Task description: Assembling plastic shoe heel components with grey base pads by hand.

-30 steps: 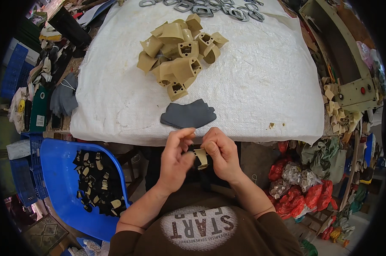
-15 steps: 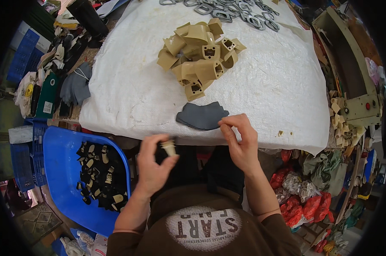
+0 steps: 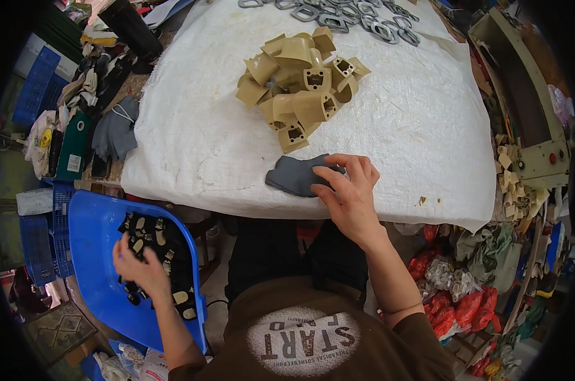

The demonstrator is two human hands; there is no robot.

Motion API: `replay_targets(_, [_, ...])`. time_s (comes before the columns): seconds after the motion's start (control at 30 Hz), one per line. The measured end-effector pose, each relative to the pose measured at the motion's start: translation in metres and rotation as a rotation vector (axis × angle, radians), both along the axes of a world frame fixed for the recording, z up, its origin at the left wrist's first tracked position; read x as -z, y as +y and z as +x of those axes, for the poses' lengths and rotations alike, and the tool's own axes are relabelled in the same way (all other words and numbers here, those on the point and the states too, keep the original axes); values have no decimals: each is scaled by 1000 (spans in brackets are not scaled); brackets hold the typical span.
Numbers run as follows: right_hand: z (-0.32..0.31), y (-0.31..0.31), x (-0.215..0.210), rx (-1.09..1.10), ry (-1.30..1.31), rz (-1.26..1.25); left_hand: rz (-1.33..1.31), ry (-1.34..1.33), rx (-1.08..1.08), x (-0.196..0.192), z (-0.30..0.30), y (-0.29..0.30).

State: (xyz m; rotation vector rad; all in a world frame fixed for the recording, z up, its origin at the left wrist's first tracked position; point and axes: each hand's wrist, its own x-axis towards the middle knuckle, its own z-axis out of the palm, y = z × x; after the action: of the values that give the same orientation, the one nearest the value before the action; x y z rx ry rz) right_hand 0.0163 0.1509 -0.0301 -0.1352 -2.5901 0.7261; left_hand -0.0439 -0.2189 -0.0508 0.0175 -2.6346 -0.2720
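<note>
My left hand (image 3: 140, 270) is over the blue tub (image 3: 205, 303), fingers spread, with nothing seen in it. Inside the tub lies a heap of small black-covered pieces (image 3: 160, 233) with pale beige faces, which look like wrapped shoe heels. On the near part of the white-covered table (image 3: 198, 152) is a stack of curved dark grey sheet pieces (image 3: 288, 176). My right hand (image 3: 351, 197) reaches over the right end of this stack, thumb and fingers apart at its edge. Beyond it stands a pile of tan plastic shoe heels (image 3: 300, 105) with hollow sockets.
Grey ring-shaped parts (image 3: 338, 16) lie at the table's far edge. A metal frame (image 3: 513, 82) stands on the right, with more tan pieces (image 3: 509, 174) beside it. Red and clear plastic bags (image 3: 459, 305) are heaped below. Grey sheets (image 3: 116, 130) are tied at the left.
My left hand has moved down and left from the table's front to the tub, and the small heel-like piece it held is gone from it. My right hand has shifted left over the grey stack.
</note>
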Motion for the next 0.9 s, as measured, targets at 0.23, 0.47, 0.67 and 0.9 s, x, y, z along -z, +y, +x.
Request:
replay_targets(0.23, [-15,-3,13,-3,-47,74,483,-91,847,-29,-3,145])
replay_targets(0.47, [-26,2,19,-2,-65,-10,495,-47,1293,-13,0,208])
replay_targets(0.67, [-11,23,15,47,138,-696,324,-62,1204,10,-6,219])
replay_targets(0.9, [9,14,-9,24,275,-275,487,-174,1127,-34,1,223])
